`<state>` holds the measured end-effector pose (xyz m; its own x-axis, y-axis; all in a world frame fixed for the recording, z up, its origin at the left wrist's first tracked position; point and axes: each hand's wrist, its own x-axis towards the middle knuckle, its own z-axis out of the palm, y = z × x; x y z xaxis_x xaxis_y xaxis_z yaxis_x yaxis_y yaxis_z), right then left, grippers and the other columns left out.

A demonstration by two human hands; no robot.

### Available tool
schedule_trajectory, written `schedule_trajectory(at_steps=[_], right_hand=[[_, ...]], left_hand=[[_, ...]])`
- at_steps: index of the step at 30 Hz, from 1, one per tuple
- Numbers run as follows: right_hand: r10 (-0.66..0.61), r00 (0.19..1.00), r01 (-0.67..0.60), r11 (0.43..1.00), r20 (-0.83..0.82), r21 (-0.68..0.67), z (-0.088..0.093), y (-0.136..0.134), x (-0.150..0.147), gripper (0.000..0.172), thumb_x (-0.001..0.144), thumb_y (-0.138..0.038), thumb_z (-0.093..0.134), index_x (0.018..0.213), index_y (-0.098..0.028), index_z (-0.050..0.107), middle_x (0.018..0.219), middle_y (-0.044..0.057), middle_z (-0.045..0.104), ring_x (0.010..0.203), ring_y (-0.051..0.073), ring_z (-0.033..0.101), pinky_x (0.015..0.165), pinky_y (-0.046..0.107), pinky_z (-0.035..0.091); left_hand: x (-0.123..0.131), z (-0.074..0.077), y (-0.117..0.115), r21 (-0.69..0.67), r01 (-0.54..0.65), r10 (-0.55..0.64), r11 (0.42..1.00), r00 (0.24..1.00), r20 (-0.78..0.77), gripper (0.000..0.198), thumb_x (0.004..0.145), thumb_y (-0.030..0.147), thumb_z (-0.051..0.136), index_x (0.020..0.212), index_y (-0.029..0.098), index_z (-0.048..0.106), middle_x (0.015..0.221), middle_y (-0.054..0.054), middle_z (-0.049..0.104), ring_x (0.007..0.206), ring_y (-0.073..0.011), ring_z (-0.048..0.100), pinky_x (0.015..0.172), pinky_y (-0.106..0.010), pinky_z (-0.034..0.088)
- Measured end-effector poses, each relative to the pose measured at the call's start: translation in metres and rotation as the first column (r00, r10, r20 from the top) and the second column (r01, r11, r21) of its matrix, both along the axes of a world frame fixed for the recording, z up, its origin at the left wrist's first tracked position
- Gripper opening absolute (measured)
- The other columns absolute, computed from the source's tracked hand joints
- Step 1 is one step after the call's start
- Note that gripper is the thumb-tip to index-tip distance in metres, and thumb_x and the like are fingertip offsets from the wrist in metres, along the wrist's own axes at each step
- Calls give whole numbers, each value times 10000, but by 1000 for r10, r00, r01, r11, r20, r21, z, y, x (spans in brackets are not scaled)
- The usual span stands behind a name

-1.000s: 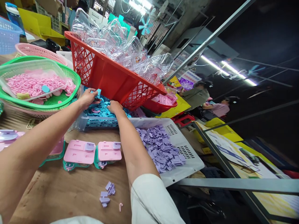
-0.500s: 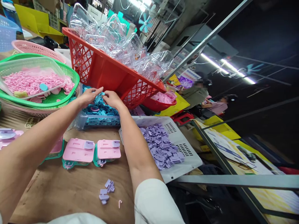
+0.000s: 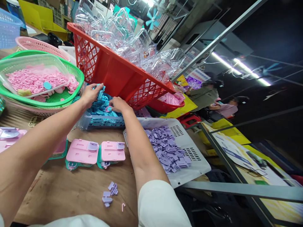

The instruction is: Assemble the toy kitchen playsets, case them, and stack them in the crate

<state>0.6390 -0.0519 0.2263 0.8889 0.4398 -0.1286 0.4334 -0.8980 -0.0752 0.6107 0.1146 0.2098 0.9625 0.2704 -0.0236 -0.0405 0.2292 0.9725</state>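
My left hand [image 3: 91, 95] is over the left side of a clear plastic bin [image 3: 104, 121], its fingers closed on a blue plastic piece [image 3: 101, 89]. Many loose blue pieces [image 3: 100, 107] fill this bin. Over the bin's right side, my right hand [image 3: 119, 104] has its fingers curled down among the pieces, beside a small pink ring-shaped piece [image 3: 108, 108]. Whatever is between those fingertips is hidden. Nearer to me, pink-and-teal plastic cases [image 3: 82, 153] stand in a row, lilac tabs [image 3: 93, 146] on their tops.
A red basket [image 3: 106, 66] of clear cases leans over the bin. At left sits a green basket [image 3: 81, 77] with pink parts. A white tray [image 3: 196, 171] holds lilac pieces at right. Loose lilac parts [image 3: 107, 199] and a pink hook [image 3: 123, 206] lie on the table.
My hands, close together before, are now apart: the left has lifted a blue piece, the right has moved lower. The pink ring-shaped piece has shifted right. The view has turned slightly.
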Motion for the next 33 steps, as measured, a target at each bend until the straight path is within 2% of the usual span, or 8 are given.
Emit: schedule_trajectory(at_steps=[4, 9, 12, 20, 23, 27, 30, 33], right_hand=[[-29, 998, 29, 1000, 60, -11, 11, 3, -4, 217, 873, -139, 687, 1065, -186, 779, 1210, 123, 678, 1171, 283, 605, 1026, 374, 473], [325, 944, -302, 919, -52, 252, -3, 33, -11, 237, 850, -268, 761, 1067, -174, 773, 1109, 50, 724, 995, 185, 659, 929, 267, 494], [404, 904, -349, 888, -143, 300, -13, 45, -12, 263, 778, -310, 828, 984, -154, 781, 1016, 32, 754, 942, 190, 661, 880, 268, 491], [73, 990, -100, 966, 118, 237, 13, 11, -23, 395, 845, -321, 746, 1190, -132, 705, 1209, 117, 657, 1066, 252, 640, 1016, 386, 512], [18, 979, -110, 887, 205, 449, 38, -14, -75, 485, 947, -374, 603, 1402, -215, 557, 1248, 69, 619, 1078, 214, 640, 1002, 401, 530], [8, 982, -152, 641, 191, 752, 47, -49, -193, 488, 988, -437, 513, 1458, -334, 429, 1194, 21, 620, 1038, 183, 655, 919, 355, 557], [9, 1000, -10, 566, 7, 824, 18, -74, -269, 379, 930, -525, 600, 1238, -308, 557, 1011, 16, 640, 879, 176, 664, 788, 322, 570], [-72, 975, 212, 605, -212, 767, -29, -91, -308, 345, 853, -537, 696, 1035, -262, 593, 866, 1, 634, 732, 166, 633, 676, 301, 549]], left_hand=[[1, -1, 2, -51, 22, -21, 998, 1000, 10, 233, 916, 378, 685, 839, 163, 635, 594, 39, 517, 485, -75, 450, 455, -154, 335], [4, -2, 3, -104, 21, -16, 994, 999, 50, 257, 930, 356, 670, 784, 163, 584, 590, 47, 503, 467, -68, 442, 460, -159, 337], [2, -1, 2, -115, 13, -8, 993, 999, 44, 283, 922, 377, 684, 769, 169, 568, 578, 53, 488, 453, -69, 422, 462, -169, 333], [1, -1, -1, 63, 10, -13, 998, 999, 36, 259, 1022, 355, 570, 944, 119, 644, 678, 29, 486, 543, -63, 451, 563, -173, 349], [-5, 5, -8, 185, 5, -10, 983, 999, 30, 269, 1004, 344, 609, 999, 83, 673, 716, 14, 513, 599, -66, 463, 613, -188, 360], [-49, 33, -21, 225, 121, -131, 967, 991, 31, 259, 978, 335, 639, 1002, 83, 691, 770, -21, 546, 667, -91, 557, 637, -182, 341], [-120, 52, -20, 282, 314, -340, 906, 939, 46, 245, 950, 338, 636, 1041, 124, 714, 831, -42, 595, 705, -129, 625, 643, -192, 365], [-202, 41, -11, 459, 449, -545, 767, 833, 95, 364, 836, 466, 683, 1013, 157, 758, 845, -66, 667, 736, -180, 636, 608, -234, 433]])
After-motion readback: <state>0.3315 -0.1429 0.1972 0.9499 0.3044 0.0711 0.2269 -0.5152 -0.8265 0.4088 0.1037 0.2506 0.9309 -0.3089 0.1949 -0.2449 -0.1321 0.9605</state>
